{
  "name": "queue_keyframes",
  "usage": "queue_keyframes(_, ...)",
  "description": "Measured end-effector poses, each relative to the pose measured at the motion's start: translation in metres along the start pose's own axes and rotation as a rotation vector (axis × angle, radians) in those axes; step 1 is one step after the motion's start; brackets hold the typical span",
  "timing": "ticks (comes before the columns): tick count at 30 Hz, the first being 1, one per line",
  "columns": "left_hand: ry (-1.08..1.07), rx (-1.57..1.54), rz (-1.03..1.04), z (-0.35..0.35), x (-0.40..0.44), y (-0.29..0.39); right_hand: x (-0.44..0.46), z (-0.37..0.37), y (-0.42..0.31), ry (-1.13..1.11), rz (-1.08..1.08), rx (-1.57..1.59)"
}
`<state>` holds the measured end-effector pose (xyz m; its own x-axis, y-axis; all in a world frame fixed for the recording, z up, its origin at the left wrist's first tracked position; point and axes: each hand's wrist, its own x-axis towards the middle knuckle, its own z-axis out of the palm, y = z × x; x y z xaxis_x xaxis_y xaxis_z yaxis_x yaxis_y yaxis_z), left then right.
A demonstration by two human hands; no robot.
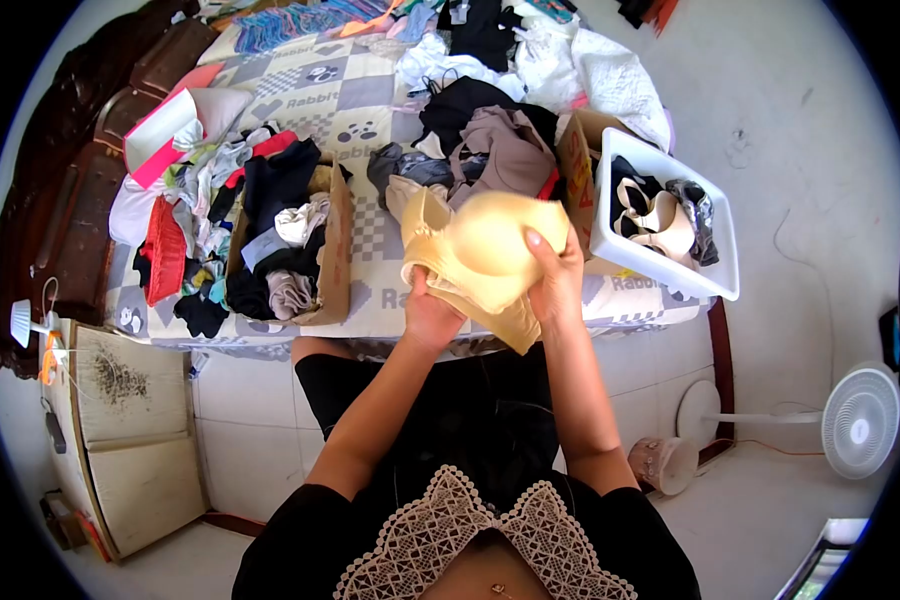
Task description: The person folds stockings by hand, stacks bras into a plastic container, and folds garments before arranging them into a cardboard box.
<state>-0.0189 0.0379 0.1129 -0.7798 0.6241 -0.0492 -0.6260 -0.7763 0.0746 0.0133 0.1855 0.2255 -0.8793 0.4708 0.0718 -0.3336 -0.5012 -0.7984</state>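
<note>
A yellow bra (490, 250) is held up in front of me, above the near edge of the bed. My left hand (433, 308) grips its lower left band, the fingers partly hidden behind the fabric. On the right side, my right hand (558, 275) pinches the bra near the cup's edge, thumb in front. Behind it lies a heap of clothes with a mauve bra (500, 150) and black garments (465, 108). To the right, a white plastic bin (660, 258) holds a beige bra (660, 225) and dark pieces.
A cardboard box (337, 250) of folded clothes stands on the bed at left, beside a red basket (165, 250) and loose clothes. Another cardboard box (577, 160) adjoins the white bin. A fan (858, 425), a bucket (663, 465) and a cabinet (140, 440) stand on the floor.
</note>
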Motion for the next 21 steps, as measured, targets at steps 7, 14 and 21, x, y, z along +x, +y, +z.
queue_keyframes(7, -0.084, -0.068, 0.131, 0.018, 0.005, -0.002, -0.023, -0.083, 0.051, 0.183, 0.267, 0.076)
queue_keyframes(14, -0.139, 0.115, 0.092, 0.046, 0.006, -0.020, -0.047, -0.069, 0.038, -0.075, 0.543, 0.399)
queue_keyframes(21, -0.080, 0.031, -0.100, 0.065, 0.020, -0.021, -0.029, -0.085, 0.000, 0.125, 0.278, 0.355)
